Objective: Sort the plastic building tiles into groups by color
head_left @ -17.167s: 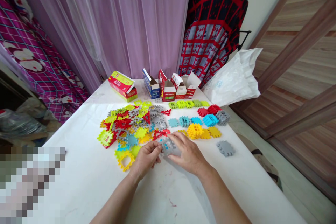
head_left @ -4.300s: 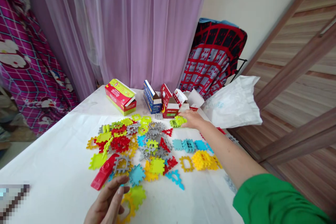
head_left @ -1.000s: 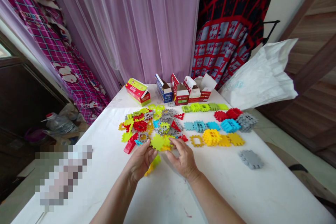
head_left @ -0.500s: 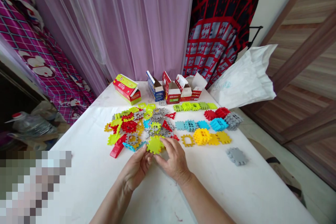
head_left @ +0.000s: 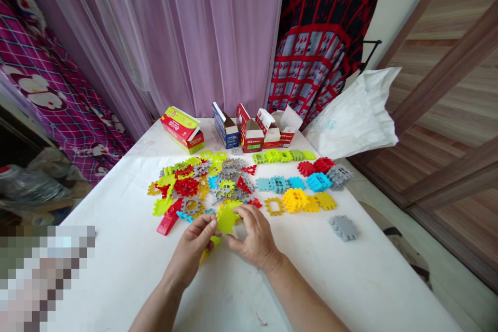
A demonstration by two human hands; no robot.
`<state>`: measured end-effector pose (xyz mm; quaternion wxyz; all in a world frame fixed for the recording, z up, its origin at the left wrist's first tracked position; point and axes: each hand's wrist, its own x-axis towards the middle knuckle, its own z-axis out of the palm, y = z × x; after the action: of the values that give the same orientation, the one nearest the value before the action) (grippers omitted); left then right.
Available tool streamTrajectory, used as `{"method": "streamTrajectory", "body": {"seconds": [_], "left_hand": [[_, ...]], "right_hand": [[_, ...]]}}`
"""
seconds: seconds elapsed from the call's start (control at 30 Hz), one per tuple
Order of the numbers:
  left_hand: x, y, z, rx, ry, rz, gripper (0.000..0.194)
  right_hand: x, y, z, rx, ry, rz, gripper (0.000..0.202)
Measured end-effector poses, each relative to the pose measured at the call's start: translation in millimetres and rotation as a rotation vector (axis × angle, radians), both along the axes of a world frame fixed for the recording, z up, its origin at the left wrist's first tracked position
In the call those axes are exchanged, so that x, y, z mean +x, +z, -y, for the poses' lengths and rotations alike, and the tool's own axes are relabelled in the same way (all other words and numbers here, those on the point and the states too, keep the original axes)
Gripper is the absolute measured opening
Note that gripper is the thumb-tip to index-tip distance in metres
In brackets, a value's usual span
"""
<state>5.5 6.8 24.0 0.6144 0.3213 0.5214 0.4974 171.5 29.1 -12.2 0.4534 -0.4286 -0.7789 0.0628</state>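
Over the table, my right hand (head_left: 254, 236) grips a lime-green toothed building tile (head_left: 226, 217) by its right edge, thumb below and fingers above. My left hand (head_left: 192, 244) is closed at the tile's left side, thumb and forefinger tips pinched near its edge. Below the left fingers shows a yellow and green toothed piece (head_left: 205, 255), mostly hidden by that hand. Just beyond lies a mixed pile of building tiles (head_left: 187, 187) in red, grey, green, yellow and blue. A red wedge-shaped piece (head_left: 168, 218) rests at its near left.
Sorted tiles lie to the right: green (head_left: 284, 156), blue (head_left: 280, 184), yellow (head_left: 298, 201), red (head_left: 322, 165), and a grey block (head_left: 344, 227) nearer the right edge. Open cartons (head_left: 249, 135) and a red-green box (head_left: 182, 132) stand behind. A white bag (head_left: 354, 114) sits at the back right.
My left hand has shifted left and turned, its fingers curling closed. A yellow and green piece now shows beneath it. The right hand still holds the lime-green tile. The view has shifted slightly.
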Motion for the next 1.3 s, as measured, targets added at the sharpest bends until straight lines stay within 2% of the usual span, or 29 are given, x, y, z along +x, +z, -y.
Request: {"method": "streamTrajectory", "body": {"seconds": [0.07,0.17,0.7,1.0,1.2,1.3], "left_hand": [[-3.5,-0.1,0.1,0.019,-0.052,-0.136,0.05],[-5.7,0.1,-0.5,0.016,-0.073,-0.201,0.054],[-1.0,3.8,0.5,-0.061,-0.074,-0.139,0.052],[-1.4,-0.7,0.7,-0.056,-0.073,-0.12,0.048],[0.0,1.4,2.3,-0.01,-0.077,-0.224,0.053],[1.6,0.9,2.7,0.016,-0.077,-0.297,0.053]], "right_hand": [[-0.1,0.3,0.8,0.011,0.009,0.027,0.046],[-0.2,0.2,1.7,0.021,0.015,0.044,0.048],[4.2,0.9,2.3,0.031,0.016,0.0,0.046],[4.7,2.9,3.1,0.048,0.027,-0.013,0.044],[8.3,14.1,3.2,0.021,0.045,0.1,0.058],[10.1,26.1,3.4,-0.035,0.056,0.227,0.054]]}}
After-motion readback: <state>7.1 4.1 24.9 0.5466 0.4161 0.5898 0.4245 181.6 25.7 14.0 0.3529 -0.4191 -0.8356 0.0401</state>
